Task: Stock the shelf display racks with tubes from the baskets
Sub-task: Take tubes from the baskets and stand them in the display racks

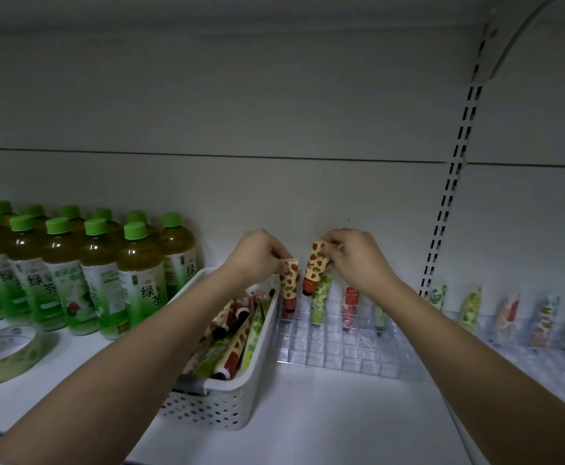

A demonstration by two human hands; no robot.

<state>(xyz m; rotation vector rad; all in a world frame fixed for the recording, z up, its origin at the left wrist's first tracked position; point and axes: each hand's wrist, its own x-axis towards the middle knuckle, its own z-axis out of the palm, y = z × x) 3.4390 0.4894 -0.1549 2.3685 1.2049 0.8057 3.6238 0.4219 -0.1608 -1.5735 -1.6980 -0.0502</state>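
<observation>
My left hand (260,250) pinches the top of a cream tube with red strawberry print (289,286), cap down at the back left corner of the clear display rack (338,350). Just right of it, my right hand (353,256) pinches a second strawberry tube (314,267), held tilted above the rack's back row. A green tube (320,300) and a red tube (349,307) stand in that back row. The white perforated basket (234,397) left of the rack holds several loose tubes (237,340).
Green tea bottles (83,273) crowd the shelf's left side, with a tape roll (4,354) in front of them. A second clear rack (549,333) at the right holds several upright tubes. The shelf's back wall is close behind my hands.
</observation>
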